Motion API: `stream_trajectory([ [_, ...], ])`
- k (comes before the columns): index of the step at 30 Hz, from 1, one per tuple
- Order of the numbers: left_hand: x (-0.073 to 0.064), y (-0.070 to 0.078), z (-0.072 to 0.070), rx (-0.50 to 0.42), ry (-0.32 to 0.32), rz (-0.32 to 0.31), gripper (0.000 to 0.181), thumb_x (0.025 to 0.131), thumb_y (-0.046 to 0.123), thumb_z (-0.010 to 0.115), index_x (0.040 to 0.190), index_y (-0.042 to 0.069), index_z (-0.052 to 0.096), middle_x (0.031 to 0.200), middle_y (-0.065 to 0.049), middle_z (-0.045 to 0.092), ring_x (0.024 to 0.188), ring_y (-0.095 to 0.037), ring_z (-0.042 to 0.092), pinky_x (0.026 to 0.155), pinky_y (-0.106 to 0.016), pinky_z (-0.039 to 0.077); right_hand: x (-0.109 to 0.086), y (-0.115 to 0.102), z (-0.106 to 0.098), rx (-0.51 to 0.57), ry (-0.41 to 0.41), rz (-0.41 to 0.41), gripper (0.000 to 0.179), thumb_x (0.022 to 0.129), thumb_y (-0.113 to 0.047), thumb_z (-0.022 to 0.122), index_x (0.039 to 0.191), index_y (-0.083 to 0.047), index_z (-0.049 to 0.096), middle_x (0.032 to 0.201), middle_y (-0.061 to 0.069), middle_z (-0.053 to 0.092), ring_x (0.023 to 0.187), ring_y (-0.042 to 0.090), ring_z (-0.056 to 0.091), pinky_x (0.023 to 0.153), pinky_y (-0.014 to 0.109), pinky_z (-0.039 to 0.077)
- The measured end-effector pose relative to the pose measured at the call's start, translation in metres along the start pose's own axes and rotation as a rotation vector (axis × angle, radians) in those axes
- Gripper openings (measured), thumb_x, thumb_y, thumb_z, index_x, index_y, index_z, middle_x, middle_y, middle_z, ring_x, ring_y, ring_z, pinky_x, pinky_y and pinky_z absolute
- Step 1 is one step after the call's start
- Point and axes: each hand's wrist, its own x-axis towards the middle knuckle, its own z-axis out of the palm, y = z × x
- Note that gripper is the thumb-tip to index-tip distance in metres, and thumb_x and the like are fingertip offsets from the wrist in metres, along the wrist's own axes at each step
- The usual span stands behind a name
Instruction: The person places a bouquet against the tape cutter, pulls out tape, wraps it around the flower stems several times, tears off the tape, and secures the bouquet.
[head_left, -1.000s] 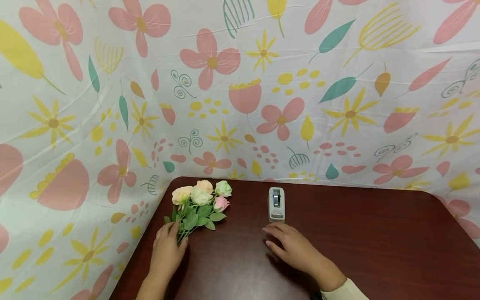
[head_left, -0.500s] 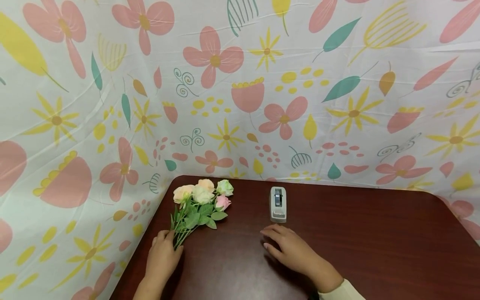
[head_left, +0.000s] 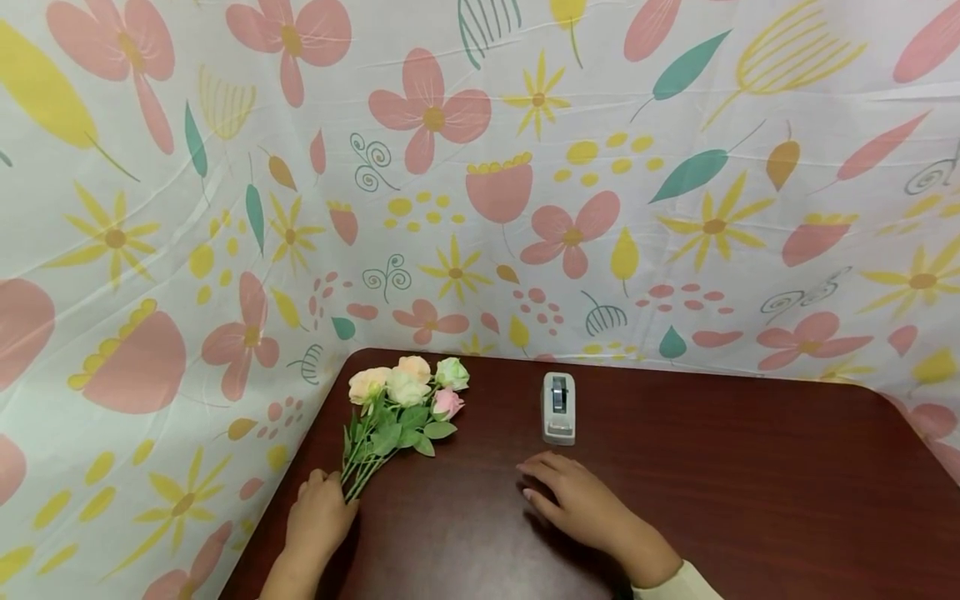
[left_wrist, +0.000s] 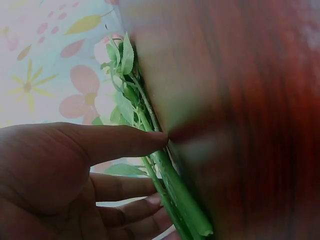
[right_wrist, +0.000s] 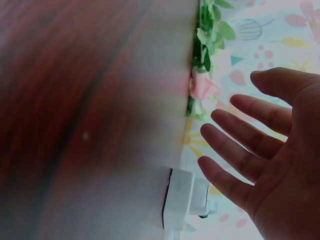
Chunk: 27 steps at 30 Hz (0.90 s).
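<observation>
A bunch of artificial roses (head_left: 408, 387) in peach, cream, pale green and pink lies at the table's far left corner, blooms pointing away from me. My left hand (head_left: 318, 517) is at the lower end of the green stems (head_left: 363, 479). In the left wrist view the thumb (left_wrist: 125, 140) crosses the stems on one side, and the fingers (left_wrist: 132, 212) curl along the other. My right hand (head_left: 581, 504) holds nothing; its fingers are spread and relaxed just in front of a white tape dispenser (head_left: 558, 408), without touching it.
The dark reddish-brown table (head_left: 750, 483) has rounded far corners. A white cloth (head_left: 480, 208) printed with flowers and leaves hangs behind it and along its left side.
My left hand has slid down along the stems towards me while the roses stay nearly in place. My right hand has drifted slightly left. The head view has shifted a little.
</observation>
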Motion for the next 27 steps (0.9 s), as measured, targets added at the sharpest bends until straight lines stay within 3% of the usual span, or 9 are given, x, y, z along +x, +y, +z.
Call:
stream_trajectory([
  [6, 0.002, 0.002, 0.002, -0.011, 0.006, -0.021, 0.043, 0.084, 0.016, 0.072, 0.117, -0.011, 0.064, 0.104, -0.025, 0.059, 0.097, -0.043, 0.060, 0.078, -0.059, 0.051, 0.000, -0.002, 0.002, -0.006, 0.004, -0.009, 0.036, 0.100, -0.028, 0.063, 0.133, -0.012, 0.065, 0.125, -0.001, 0.065, 0.116, 0.019, 0.064, 0.098, 0.046, 0.052],
  [15, 0.006, 0.006, 0.004, -0.001, 0.027, -0.028, 0.032, 0.079, 0.015, 0.074, 0.099, -0.008, 0.063, 0.091, -0.022, 0.060, 0.086, -0.044, 0.061, 0.074, -0.059, 0.051, 0.000, -0.004, 0.004, 0.007, -0.005, -0.016, 0.036, 0.102, -0.029, 0.061, 0.133, -0.012, 0.065, 0.124, -0.002, 0.066, 0.114, 0.017, 0.064, 0.097, 0.046, 0.053],
  [27, 0.015, 0.006, 0.006, -0.014, -0.040, -0.051, 0.030, 0.084, 0.015, 0.067, 0.102, -0.010, 0.065, 0.092, -0.022, 0.059, 0.088, -0.043, 0.061, 0.078, -0.059, 0.051, -0.001, -0.003, 0.004, 0.030, -0.002, -0.011, 0.035, 0.103, -0.029, 0.060, 0.133, -0.013, 0.066, 0.121, -0.004, 0.067, 0.111, 0.016, 0.066, 0.094, 0.044, 0.054],
])
